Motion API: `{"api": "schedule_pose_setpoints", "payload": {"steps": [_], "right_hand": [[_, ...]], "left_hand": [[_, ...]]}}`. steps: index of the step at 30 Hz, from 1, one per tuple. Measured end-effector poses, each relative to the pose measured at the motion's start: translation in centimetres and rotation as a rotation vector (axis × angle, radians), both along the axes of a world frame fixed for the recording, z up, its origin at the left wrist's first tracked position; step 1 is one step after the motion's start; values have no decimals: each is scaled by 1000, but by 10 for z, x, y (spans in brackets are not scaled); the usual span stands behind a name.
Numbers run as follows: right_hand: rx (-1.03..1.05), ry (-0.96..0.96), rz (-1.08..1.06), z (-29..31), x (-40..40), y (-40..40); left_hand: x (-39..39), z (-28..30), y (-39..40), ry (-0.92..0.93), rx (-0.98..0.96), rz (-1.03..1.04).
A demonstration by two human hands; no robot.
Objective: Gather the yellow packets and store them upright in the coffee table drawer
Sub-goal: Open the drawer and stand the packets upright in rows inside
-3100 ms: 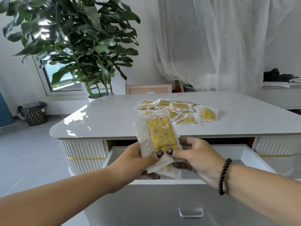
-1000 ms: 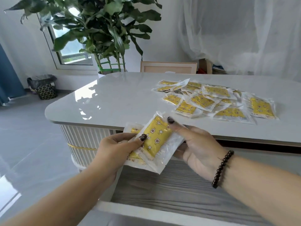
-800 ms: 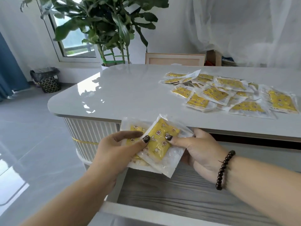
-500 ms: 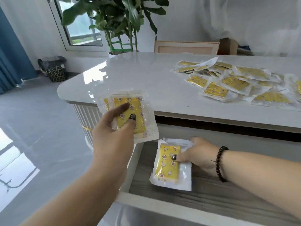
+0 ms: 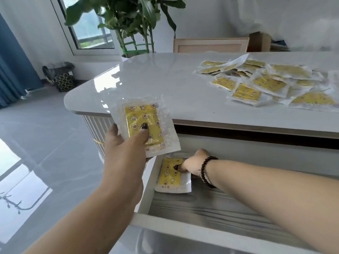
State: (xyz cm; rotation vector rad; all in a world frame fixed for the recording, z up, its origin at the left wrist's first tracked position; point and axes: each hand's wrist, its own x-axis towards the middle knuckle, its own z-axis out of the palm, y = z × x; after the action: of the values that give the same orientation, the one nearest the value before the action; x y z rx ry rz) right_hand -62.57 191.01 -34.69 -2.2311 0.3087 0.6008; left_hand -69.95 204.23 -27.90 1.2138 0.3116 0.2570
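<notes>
A pale grey tiled floor (image 5: 36,143) filled the left of the room, glossy enough to mirror the window light. Behind it stood white walls, a blue curtain (image 5: 11,66) at the far left, a window (image 5: 91,26), and a sheer white curtain (image 5: 293,21) at the right. A big leafy plant (image 5: 128,17) rose behind the table, and a dark bin (image 5: 61,76) sat on the floor below the window.

The coffee table (image 5: 165,85) took the middle: a smooth, shiny light-grey top with rounded corners over a ribbed white side. Beyond its far edge showed a light wooden panel (image 5: 211,45) and a cardboard box (image 5: 259,41).

Under the tabletop the drawer (image 5: 211,233) was pulled open, white rimmed with a grey wood-grain floor.

On the right of the tabletop lay the pile of yellow packets (image 5: 266,85), overlapping and flat, well apart from the hands.

And there was the left hand (image 5: 124,153), raised in front of the table's corner, thumb clamped on the face of a held packet (image 5: 146,125), fingers behind it, the packet upright and slightly tilted.

Down in the drawer, the right hand (image 5: 192,164), a dark beaded bracelet (image 5: 206,171) on its wrist, was closed on the top of the drawer packet (image 5: 171,175), thumb on its yellow face. That packet leaned in the drawer's back left corner, just beside the left wall.
</notes>
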Motion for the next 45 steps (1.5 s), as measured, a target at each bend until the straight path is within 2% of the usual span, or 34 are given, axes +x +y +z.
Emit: {"api": "schedule_pose_setpoints", "payload": {"steps": [2,5,9,10,15,17,18,23,26,29,31,35,37,42,45], "right_hand": [[-86,-1,29,-7,-1,-2],[-201,-50,132,-4,-3,-6],[-352,-215,286,31,-15,-19],[-301,-237,248,39,-16,-24],[638,-87,-138,51,-33,-54],[818,-38,-182,51,-36,-58],[832,-49,-165,50,-37,-60],[581,-167,40,48,-37,-64],[590,-77,78,52,-37,-71],[602,62,230,51,-35,-82],[578,82,312,49,-37,-84],[580,-123,233,48,-35,-79],[506,-188,293,49,-35,-75],[430,-61,377,47,-42,-67],[282,-42,223,36,-28,-78]], "left_hand": [[2,-2,2,69,85,-67],[0,-3,-4,141,150,-285],[1,-6,-5,197,278,-428],[3,-9,-4,202,293,-442],[5,-13,-3,224,393,-525],[6,-16,-3,239,459,-562],[6,-18,-4,247,506,-575],[6,-18,-7,253,580,-601],[5,-17,-9,238,573,-530],[5,-14,-9,216,494,-410],[5,-13,-7,202,457,-379],[4,-11,-7,213,492,-444],[4,-10,-9,221,547,-469],[5,-14,-9,157,611,-364],[7,-15,-8,110,612,-235]]}}
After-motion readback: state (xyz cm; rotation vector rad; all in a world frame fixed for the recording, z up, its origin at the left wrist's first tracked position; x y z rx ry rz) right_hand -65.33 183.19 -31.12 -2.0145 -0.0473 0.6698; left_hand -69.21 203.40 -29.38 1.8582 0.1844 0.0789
